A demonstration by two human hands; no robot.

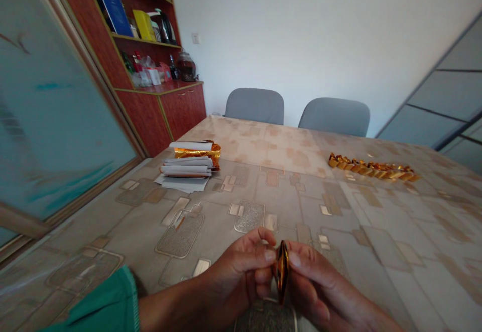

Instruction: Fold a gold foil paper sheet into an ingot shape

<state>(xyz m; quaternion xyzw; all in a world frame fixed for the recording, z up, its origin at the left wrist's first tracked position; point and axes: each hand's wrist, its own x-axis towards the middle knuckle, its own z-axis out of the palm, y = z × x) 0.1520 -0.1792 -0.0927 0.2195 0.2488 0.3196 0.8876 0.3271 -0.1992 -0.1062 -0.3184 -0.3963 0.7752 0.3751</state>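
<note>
Between my two hands, a small folded piece of shiny gold foil paper (282,271) stands on edge, narrow and pointed at top and bottom. My left hand (248,266) pinches its left side between thumb and fingers. My right hand (316,282) grips the right side, thumb pressed against the foil. Both hands are just above the near part of the table. At the far left of the tabletop lies a stack of gold foil sheets (188,168) with white backs, loosely curled. Toward the right, a row of folded gold foil pieces (372,167) sits closely lined up.
A patterned cloth covers the table (278,146). Two grey chairs (254,106) (335,116) stand behind its far edge. To the left are a red-brown cabinet (184,103) with shelved items and a frosted glass door (64,96).
</note>
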